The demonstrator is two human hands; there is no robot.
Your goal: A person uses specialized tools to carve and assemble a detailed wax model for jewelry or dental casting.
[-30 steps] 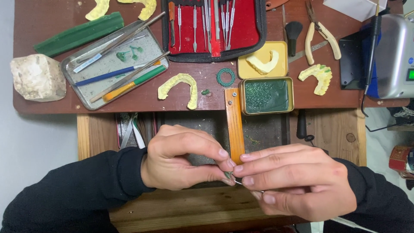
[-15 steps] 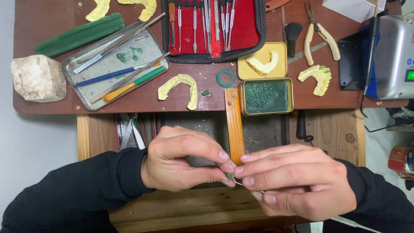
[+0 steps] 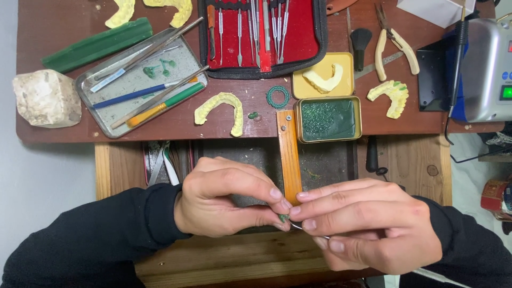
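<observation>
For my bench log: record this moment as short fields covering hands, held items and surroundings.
left hand: pinches a small green wax piece at its fingertips
right hand: holds a thin metal instrument, tip at the wax piece
behind hands: orange wooden bench peg
open tin: filled with green wax
metal tray: long-handled tools
red instrument case: open, tools in a row
loose on bench: yellow dental cast

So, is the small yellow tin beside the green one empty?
No, the yellow tin holds a pale yellow dental cast, lying just above the green tin.
</observation>
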